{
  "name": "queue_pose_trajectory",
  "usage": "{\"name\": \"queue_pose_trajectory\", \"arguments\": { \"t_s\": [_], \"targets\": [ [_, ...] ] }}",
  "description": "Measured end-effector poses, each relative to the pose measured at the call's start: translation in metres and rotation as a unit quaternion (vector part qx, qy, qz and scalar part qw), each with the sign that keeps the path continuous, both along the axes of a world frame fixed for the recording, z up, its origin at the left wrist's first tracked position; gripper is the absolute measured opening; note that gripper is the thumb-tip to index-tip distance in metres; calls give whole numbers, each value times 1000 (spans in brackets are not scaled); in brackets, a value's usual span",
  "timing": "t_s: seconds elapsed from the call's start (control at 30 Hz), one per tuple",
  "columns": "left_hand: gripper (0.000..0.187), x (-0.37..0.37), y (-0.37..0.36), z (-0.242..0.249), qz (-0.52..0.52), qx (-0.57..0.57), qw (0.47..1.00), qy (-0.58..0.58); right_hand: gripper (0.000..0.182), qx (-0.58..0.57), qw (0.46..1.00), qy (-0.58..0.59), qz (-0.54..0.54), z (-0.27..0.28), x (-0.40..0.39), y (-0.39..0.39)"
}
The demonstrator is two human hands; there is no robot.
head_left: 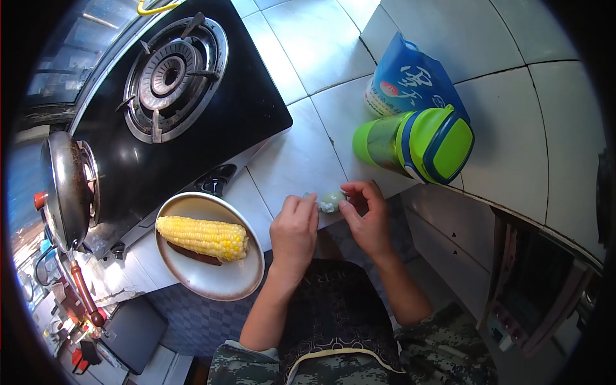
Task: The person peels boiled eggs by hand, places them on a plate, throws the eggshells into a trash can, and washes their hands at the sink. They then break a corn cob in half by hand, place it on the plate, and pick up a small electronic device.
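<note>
My right hand [367,219] pinches a small pale-green egg [332,201] between thumb and fingers, over the front edge of the counter. White patches show on the egg, as if its shell is partly off. My left hand [295,231] is closed at the egg's left side, fingers curled in. A small greyish-green bit shows at its fingertips; whether it is shell I cannot make out. To the left of this hand a plate [221,286] with a brown rim holds a yellow corn cob [202,236].
A black gas stove [247,86] fills the upper left, with a lidded pan [67,192] on its near burner. On the tiled counter [301,151] at right are a green-lidded bottle [414,144] and a blue bag [410,77]. Cabinet drawers [446,240] sit below.
</note>
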State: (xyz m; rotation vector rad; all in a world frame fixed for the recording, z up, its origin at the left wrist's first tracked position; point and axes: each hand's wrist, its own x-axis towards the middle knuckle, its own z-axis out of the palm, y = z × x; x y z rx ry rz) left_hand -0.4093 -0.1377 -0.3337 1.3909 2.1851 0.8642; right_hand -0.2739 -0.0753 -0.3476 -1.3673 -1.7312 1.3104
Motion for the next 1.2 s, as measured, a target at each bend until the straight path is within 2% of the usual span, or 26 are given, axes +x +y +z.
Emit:
{"name": "queue_pose_trajectory", "arguments": {
  "t_s": [0.03, 0.13, 0.37, 0.67, 0.73, 0.83, 1.03, 1.1, 1.2],
  "targets": [
    [14, -2, -1, 0, -54, 7, 998, 10, 25, -1, 1000, 0, 0, 1, 0, 1],
    [13, -5, 0, 0, -106, -3, 993, 42, 24, -19, 1000, 3, 2, 5, -2, 3],
    [9, -4, 2, 1, -129, -26, 988, 85, 21, -10, 999, 13, 28, 5, -3, 6],
    [7, -2, 3, -1, -2, -19, 1000, 24, 20, -2, 999, -3, 43, 9, -2, 2],
    [7, -2, 5, 6, 41, 7, 998, -49, 20, -10, 999, 1, 39, 9, -2, 1],
    [9, -3, 0, 16, 3, -5, 998, -64, 18, -5, 999, 24, 38, 8, -2, -1],
    [13, 3, -8, 21, -14, -47, 998, -34, 40, 33, 995, -12, 91, 21, 1, -4],
    [14, 8, -7, 21, 1, -62, 997, -48, 52, 125, 981, -82, 126, 16, 0, -6],
    [13, 16, -3, 23, 26, -82, 994, -66, 55, 174, 967, -122, 139, 8, -1, -7]
  ]
}}
